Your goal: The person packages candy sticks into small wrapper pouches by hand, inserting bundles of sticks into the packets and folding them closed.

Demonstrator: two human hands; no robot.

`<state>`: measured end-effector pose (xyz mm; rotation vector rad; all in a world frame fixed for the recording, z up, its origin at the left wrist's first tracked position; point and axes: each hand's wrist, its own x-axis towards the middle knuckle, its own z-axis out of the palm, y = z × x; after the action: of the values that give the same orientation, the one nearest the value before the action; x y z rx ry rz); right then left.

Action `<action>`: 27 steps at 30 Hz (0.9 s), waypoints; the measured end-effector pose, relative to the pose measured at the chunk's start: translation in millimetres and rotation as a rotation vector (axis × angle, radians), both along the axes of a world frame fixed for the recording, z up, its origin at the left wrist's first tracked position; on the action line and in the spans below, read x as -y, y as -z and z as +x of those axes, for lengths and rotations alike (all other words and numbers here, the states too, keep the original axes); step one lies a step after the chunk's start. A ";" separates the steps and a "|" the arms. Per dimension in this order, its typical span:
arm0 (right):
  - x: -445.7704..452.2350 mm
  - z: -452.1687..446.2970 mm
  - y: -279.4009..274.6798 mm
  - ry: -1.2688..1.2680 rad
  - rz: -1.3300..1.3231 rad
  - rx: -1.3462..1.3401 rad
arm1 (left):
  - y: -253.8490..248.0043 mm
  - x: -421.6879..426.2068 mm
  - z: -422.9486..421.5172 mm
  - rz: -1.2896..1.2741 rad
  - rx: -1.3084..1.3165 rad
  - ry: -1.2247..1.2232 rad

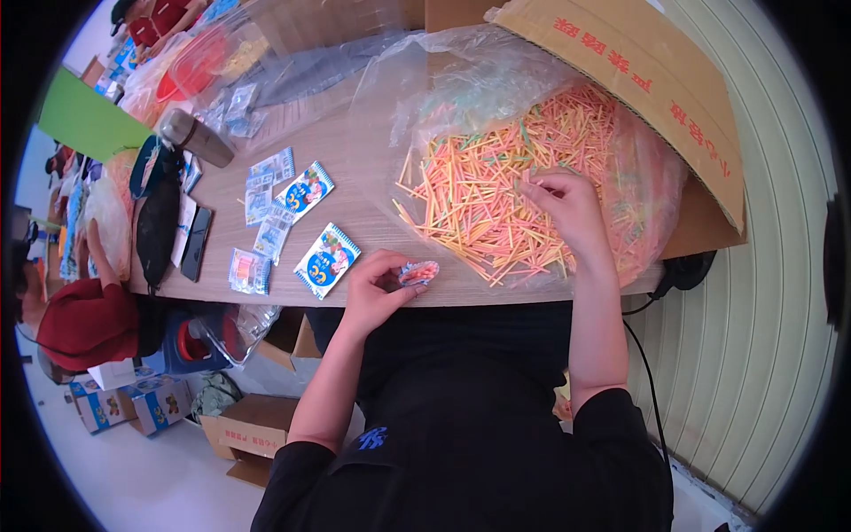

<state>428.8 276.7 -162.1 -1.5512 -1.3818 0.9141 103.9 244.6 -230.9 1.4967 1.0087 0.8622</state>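
My left hand (374,288) is closed around a small open packet (419,273) at the table's front edge. Pink stick ends show in the packet's mouth. Over a large heap of thin pink, yellow and green candy sticks (483,208), my right hand (572,208) has its fingers pinched together. A pinkish stick seems to be between the fingertips, partly hidden by them. The heap lies on clear plastic sheeting (390,93). Left of my left hand lies a blue-and-white printed packet (327,260), with a similar packet (305,190) farther back.
Several smaller see-through sachets (273,235) lie beside the printed packets. A cardboard box (700,133) rises at the right behind the heap. Toward the left stand a steel flask (197,139) and a phone (197,244). A person in a red top (89,324) is at the far left.
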 end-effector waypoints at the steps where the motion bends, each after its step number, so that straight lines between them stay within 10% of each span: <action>1: 3.4 -9.6 -3.5 -0.029 0.080 -0.150 | 1.6 0.2 -0.3 0.002 -0.001 -0.003; 6: 31.2 -79.6 -24.7 -0.088 0.023 -0.516 | 2.7 1.4 -2.3 -0.015 0.062 0.008; 27: 42.6 -122.4 3.5 -0.284 0.279 -0.141 | 4.5 1.0 -1.7 0.024 0.122 0.018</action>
<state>306.4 234.1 -165.6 -1.0812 -1.5767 0.9330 102.1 243.6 -235.4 1.4527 0.8964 0.9436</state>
